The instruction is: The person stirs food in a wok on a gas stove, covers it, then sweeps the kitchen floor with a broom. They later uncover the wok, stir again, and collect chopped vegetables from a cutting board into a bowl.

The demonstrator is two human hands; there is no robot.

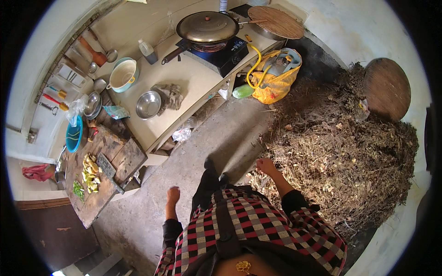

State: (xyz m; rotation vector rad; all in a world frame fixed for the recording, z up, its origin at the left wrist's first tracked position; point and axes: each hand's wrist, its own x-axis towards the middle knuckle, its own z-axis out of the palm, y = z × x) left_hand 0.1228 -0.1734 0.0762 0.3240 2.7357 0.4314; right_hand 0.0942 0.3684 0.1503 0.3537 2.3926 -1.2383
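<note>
Over the concrete floor my left hand [173, 195] hangs with curled fingers, to the right of a wooden chopping board [121, 165]. On that board lie a cleaver [109, 171], chopped pale yellow vegetable pieces [90, 172] and chopped greens [78, 190]. My right hand [265, 166] is loosely closed beside a heap of dry brushwood [331, 158]; nothing shows in it. Ahead, a lidded wok [207, 27] sits on a black electric cooker [221, 57] on the counter. A steel bowl [148, 105] and a colander [123, 76] stand on the counter further left.
A gas cylinder in an orange plastic bag [274, 86] and a green gourd [243, 91] are on the floor by the counter. One round wooden lid [387, 89] leans at the wall behind the brushwood. A blue basin [74, 134] stands beyond the chopping board.
</note>
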